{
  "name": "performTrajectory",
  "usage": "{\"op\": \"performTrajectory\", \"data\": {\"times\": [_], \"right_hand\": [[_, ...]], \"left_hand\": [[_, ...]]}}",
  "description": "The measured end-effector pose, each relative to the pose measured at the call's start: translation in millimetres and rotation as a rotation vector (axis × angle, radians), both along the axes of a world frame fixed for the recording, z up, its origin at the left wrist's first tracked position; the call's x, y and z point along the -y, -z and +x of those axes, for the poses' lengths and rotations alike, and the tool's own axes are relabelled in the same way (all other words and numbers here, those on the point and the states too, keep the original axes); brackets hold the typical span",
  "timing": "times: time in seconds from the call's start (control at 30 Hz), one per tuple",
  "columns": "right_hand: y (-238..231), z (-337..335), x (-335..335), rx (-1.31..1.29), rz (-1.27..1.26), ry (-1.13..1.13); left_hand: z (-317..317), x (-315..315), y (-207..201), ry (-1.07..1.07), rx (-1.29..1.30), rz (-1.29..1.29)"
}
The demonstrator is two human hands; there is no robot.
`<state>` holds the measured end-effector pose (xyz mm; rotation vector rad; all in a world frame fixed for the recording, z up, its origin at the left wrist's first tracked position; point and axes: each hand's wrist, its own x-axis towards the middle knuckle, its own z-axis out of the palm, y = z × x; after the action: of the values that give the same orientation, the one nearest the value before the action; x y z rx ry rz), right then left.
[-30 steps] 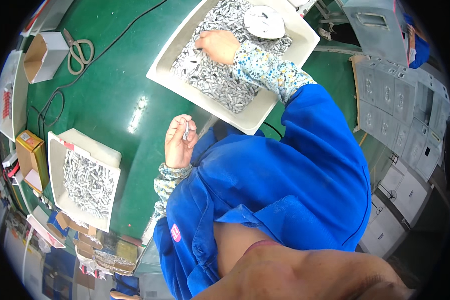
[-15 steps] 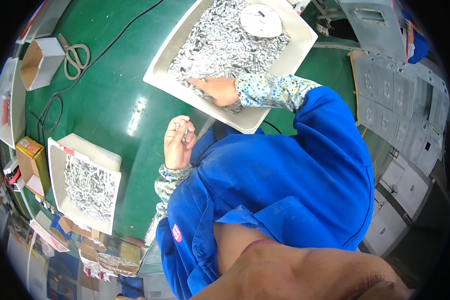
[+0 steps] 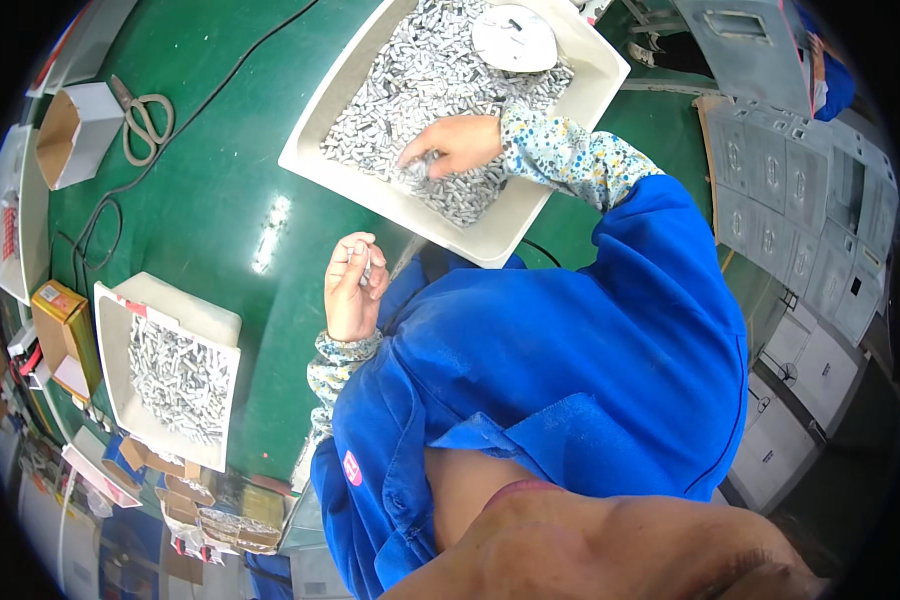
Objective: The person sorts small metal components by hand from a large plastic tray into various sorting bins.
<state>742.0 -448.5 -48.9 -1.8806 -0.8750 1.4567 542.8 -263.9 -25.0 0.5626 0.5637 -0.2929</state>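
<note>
My right hand (image 3: 455, 145) reaches into a large white plastic bin (image 3: 315, 130) filled with small silvery cylindrical pieces (image 3: 400, 85). Its fingers curl down over the heap, closed on a few of these pieces. Over the green table, left of the bin's near corner, my left hand (image 3: 350, 287) is raised with its fingers curled in. Something small and pale shows between thumb and fingers, apparently the same kind of piece. A round white disc (image 3: 514, 38) with a small dark piece on it lies on the heap.
A smaller white bin (image 3: 232, 400) of similar pieces stands on the green table (image 3: 220, 200) at left. Beyond it are a yellow box (image 3: 62, 325), an open carton (image 3: 80, 135), scissors (image 3: 148, 130) and a black cable (image 3: 210, 95). Grey cabinets (image 3: 800, 200) stand at right.
My right hand has drawn in from outstretched fingers to a curled grip, shifting slightly right and up within the bin. My left hand stays almost where it was.
</note>
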Motion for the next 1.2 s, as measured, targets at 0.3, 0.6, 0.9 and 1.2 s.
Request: {"op": "performTrajectory", "data": {"times": [0.3, 0.6, 0.9, 1.2], "right_hand": [[8.3, -22.4, -15.1, 0.697, 0.002, -0.232], [40.7, 4.9, -37.1, 1.095, 0.123, 0.007], [46.9, 18.4, -37.8, 1.141, 0.076, -0.189], [31.9, -5.9, -32.4, 0.765, 0.144, 0.055]], "left_hand": [[-2.1, -0.6, -2.7, -0.001, -0.012, 0.040], [5.8, 2.3, -4.6, 0.042, 0.006, 0.045], [2.3, 1.1, -1.0, 0.003, 0.008, 0.029], [5.4, 0.3, -2.1, 0.006, -0.014, 0.016]]}}
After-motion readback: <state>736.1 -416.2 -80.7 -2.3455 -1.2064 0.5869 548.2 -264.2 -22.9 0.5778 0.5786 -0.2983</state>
